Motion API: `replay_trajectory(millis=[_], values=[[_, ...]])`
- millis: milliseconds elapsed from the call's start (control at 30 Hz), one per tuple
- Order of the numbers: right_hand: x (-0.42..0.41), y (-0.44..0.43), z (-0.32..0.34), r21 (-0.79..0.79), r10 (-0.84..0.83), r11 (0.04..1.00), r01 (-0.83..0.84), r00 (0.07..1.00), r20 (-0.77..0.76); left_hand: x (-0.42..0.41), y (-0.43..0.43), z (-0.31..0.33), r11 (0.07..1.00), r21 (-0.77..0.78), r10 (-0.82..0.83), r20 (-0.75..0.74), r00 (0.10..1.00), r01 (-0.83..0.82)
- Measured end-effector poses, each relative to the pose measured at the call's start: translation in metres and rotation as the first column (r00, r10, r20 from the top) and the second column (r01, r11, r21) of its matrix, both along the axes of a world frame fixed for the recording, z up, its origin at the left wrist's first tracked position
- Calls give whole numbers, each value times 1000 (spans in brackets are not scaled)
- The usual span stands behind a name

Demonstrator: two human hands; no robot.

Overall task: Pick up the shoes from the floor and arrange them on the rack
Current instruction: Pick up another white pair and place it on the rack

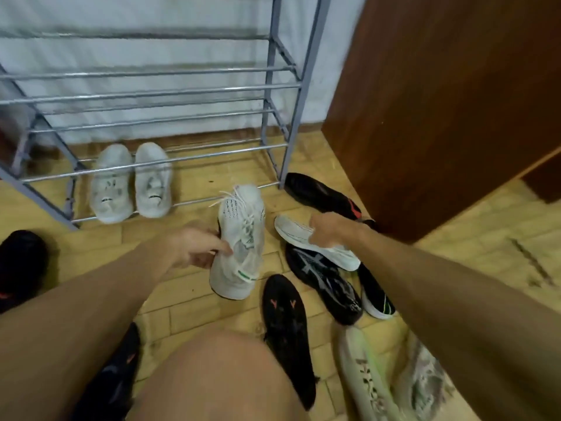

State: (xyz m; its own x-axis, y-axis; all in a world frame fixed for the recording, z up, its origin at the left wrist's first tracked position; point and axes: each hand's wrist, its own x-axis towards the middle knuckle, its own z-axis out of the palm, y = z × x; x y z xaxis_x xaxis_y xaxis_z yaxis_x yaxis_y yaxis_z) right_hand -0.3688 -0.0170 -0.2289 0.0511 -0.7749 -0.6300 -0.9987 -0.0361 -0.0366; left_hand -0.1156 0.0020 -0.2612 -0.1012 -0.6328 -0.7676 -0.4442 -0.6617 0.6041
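My left hand [197, 247] grips a white knit sneaker [239, 238] with white laces, held toe-forward just in front of the rack's lowest tier. My right hand [331, 230] is closed on the matching white sneaker [315, 241], which lies tilted on its side over a black shoe. The grey metal shoe rack [170, 92] stands against the wall ahead. A pair of worn white sneakers [130, 182] sits on its bottom bars at the left. The upper tiers visible here hold nothing.
Several black shoes lie on the tiled floor: one black-and-grey [324, 284], one with orange marks [285, 326], one by the rack's right leg [318, 192], one far left [21, 262]. A pale green-striped pair [379, 381] is bottom right. A brown wooden cabinet [440, 101] stands right. My knee [218, 378] is below.
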Motion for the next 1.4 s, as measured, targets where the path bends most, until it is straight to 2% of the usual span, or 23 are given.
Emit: replay_trajectory(millis=[300, 467, 600, 700, 800, 833, 900, 967, 1067, 1167, 1200, 1267, 1400], values=[[-33, 1, -113, -115, -272, 958, 262, 959, -83, -35, -34, -86, 999, 45, 31, 27, 999, -32], [-32, -5, -133, -256, -177, 957, 139, 975, -133, -30, -46, -93, 998, 54, 34, 50, 998, -37], [-16, 5, -128, -269, -176, 953, 140, 978, -115, -27, -44, -84, 994, 55, 93, 34, 995, -95], [7, 24, -128, -267, -152, 952, 151, 988, 18, -24, -37, -76, 983, 34, 180, -1, 984, -180], [21, 41, -125, -267, 23, 963, 28, 983, 184, -17, -31, -70, 967, 40, 254, -7, 967, -253], [22, 45, -124, -293, 25, 955, 38, 977, 210, -14, -28, -69, 960, 44, 277, -8, 961, -276], [17, 50, -122, -298, -120, 934, 196, 960, 255, -9, -24, -70, 940, 64, 336, -29, 941, -334], [7, 52, -122, -186, -351, 901, 392, 910, 218, -8, -21, -70, 916, 97, 396, -55, 916, -390], [-4, 58, -124, 84, -628, 779, 622, 772, 103, -15, -19, -69, 910, 114, 408, -87, 909, -398], [-3, 68, -135, 288, -708, 698, 655, 692, 141, -23, -18, -73, 923, 108, 380, -103, 919, -370], [-3, 72, -139, 326, -757, 647, 689, 630, 172, -26, -16, -73, 928, 108, 368, -104, 924, -357], [-4, 75, -144, 366, -841, 542, 757, 488, 236, -33, -14, -74, 939, 124, 335, -117, 935, -321], [-11, 75, -139, 369, -863, 496, 786, 397, 312, -32, -12, -63, 959, 170, 239, -69, 968, -225]])
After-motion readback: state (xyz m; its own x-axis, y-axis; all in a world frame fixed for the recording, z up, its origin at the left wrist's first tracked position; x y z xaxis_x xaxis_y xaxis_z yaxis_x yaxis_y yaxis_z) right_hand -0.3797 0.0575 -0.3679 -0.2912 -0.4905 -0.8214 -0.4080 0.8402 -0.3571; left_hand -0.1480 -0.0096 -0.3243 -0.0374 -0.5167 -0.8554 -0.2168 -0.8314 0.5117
